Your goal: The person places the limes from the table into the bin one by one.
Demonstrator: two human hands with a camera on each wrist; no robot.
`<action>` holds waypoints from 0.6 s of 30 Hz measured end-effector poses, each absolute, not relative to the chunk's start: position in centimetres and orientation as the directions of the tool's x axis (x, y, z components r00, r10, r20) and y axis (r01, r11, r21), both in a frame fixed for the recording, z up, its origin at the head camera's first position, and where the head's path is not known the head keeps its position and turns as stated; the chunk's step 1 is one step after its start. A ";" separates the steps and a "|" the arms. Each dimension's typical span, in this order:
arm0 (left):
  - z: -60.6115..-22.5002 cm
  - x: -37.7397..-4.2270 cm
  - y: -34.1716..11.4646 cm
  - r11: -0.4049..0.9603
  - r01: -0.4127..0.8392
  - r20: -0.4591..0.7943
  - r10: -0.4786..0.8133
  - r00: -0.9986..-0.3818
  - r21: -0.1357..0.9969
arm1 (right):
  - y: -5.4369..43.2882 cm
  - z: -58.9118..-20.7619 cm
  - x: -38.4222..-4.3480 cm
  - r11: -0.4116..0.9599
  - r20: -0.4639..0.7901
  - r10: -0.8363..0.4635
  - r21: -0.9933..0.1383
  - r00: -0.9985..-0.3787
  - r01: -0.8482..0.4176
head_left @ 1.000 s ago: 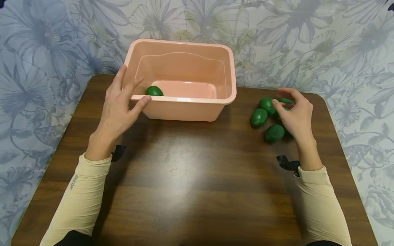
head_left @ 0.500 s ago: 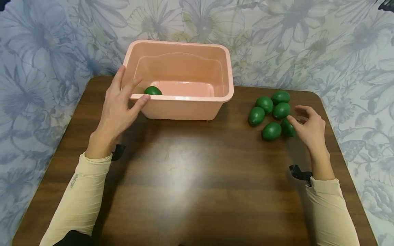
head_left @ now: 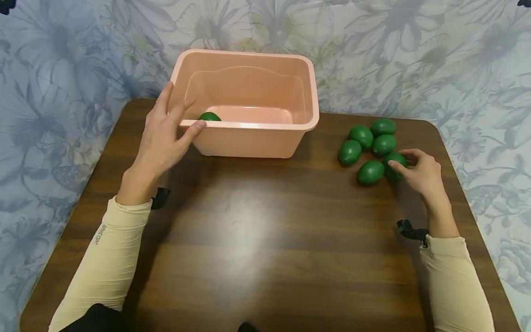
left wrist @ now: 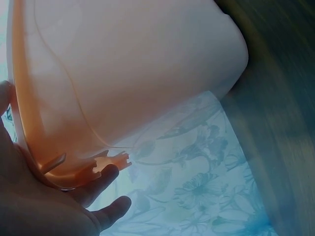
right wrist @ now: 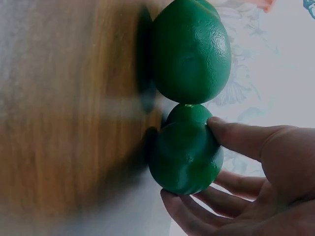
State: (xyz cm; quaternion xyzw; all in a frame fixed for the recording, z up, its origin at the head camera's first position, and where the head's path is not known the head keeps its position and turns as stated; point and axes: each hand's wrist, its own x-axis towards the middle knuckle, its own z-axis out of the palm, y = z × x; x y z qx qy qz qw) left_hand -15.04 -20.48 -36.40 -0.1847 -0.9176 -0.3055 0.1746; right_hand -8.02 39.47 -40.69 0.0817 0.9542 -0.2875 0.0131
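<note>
My right hand (head_left: 421,175) pinches a dark green lime (head_left: 394,165) between thumb and fingers at the right of a cluster. In the right wrist view the thumb touches one side of this lime (right wrist: 184,160) and fingertips the other; it appears to rest on the table. My left hand (head_left: 163,131) rests on the left front corner of a peach plastic tub (head_left: 249,142), fingers spread and fairly straight, the thumb on the front rim. Inside the tub lies one lime (head_left: 209,116), partly hidden by the front wall. The left wrist view shows the tub's outer wall (left wrist: 147,59) beside the fingers.
Several other limes lie close together right of the tub, among them a front lime (head_left: 371,173) and a back lime (head_left: 383,127). The brown wooden table (head_left: 257,221) meets a flower-patterned wall (head_left: 373,60) behind the tub.
My right hand has moved from above the middle of the cluster to its right side and has taken hold of the rightmost lime. My left hand has stayed on the tub.
</note>
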 end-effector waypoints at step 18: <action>-32.0 -18.1 -20.9 0.822 0.246 0.082 0.238 -0.968 0.514 | 39.7 -40.3 -8.1 0.814 -0.171 0.112 -0.550 -0.979 0.189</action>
